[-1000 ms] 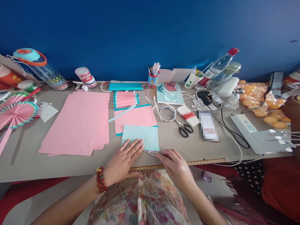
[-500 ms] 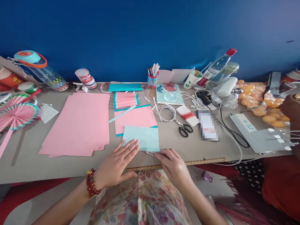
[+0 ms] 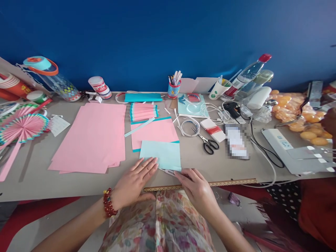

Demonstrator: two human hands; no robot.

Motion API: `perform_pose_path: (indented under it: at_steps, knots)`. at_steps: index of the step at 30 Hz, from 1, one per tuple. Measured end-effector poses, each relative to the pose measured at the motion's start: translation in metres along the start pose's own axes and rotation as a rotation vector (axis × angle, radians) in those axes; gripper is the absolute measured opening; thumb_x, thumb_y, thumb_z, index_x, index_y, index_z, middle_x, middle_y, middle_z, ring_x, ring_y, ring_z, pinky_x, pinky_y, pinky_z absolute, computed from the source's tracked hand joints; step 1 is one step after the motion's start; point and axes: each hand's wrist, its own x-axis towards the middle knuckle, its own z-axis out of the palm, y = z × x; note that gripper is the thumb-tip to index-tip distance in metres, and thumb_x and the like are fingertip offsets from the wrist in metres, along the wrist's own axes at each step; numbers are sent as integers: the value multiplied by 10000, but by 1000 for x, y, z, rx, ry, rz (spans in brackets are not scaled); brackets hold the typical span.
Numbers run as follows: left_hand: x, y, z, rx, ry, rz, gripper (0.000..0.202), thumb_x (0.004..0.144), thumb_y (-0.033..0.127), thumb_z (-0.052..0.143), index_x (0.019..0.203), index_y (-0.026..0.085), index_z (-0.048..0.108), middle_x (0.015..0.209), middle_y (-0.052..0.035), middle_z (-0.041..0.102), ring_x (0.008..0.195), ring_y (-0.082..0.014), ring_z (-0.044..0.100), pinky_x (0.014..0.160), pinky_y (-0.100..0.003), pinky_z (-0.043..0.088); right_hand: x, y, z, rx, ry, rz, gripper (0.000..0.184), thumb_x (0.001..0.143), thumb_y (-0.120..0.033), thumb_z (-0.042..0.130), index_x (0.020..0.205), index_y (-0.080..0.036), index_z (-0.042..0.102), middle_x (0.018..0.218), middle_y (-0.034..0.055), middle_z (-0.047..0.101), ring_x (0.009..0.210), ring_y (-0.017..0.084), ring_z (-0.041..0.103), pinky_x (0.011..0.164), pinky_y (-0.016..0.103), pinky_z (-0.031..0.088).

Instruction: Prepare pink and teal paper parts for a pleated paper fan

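Note:
My left hand (image 3: 136, 180) lies flat with its fingers stretched out, the fingertips pressing the near left edge of a light blue paper sheet (image 3: 162, 154). My right hand (image 3: 195, 185) rests at the sheet's near right corner, fingers curled together over a thin strip or small tool (image 3: 168, 172) that I cannot make out. The blue sheet overlaps a pink sheet with a teal border (image 3: 154, 130). A red bead bracelet sits on my left wrist.
A stack of large pink paper (image 3: 91, 136) lies to the left, folded pink fans (image 3: 19, 127) further left. Black scissors (image 3: 208, 143), white cables, a pen cup (image 3: 173, 89), bottles, a power strip (image 3: 278, 141) and bagged oranges (image 3: 296, 112) crowd the right side. A blue wall stands behind.
My hands have stayed on the near edge of the blue sheet with only small shifts. The camera view has drifted slightly left.

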Motion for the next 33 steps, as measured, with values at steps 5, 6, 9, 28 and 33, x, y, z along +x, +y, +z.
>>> perform_pose_path:
  at_steps: [5,6,9,28,33]
  knots:
    - [0,0,1,-13,12,-1,975,883,780,299,1581,121,126,1629,-132,206,1512,-276,176,1228,-467,158,2,-3,2,-10,6,3,377,957,-98,427,1216,-219,672,991,95,651,869,203,570,754,333,542]
    - [0,0,1,-15,14,-4,975,882,780,302,1581,124,125,1628,-131,211,1512,-276,177,1227,-467,165,2,-3,2,-7,5,2,385,954,-95,425,1222,-225,669,994,94,651,872,203,571,755,332,544]
    - [0,0,1,-22,9,-2,978,877,787,295,1581,127,134,1629,-130,210,1513,-276,177,1230,-464,162,0,-3,2,2,6,-3,392,949,-89,426,1227,-230,663,1005,91,649,862,198,565,751,324,544]
    - [-11,-9,-9,-98,32,-3,881,953,678,345,1586,130,72,1635,-129,180,1514,-286,167,1241,-482,126,7,-11,3,0,-10,8,337,955,-93,416,1092,-204,704,952,94,633,832,200,552,714,315,529]
    - [-16,-7,-3,-43,42,-34,922,910,734,358,1584,147,129,1620,-129,243,1497,-284,232,1228,-469,193,8,-11,3,-45,-6,-6,367,956,-99,416,1180,-221,680,976,93,643,839,203,554,723,319,523]
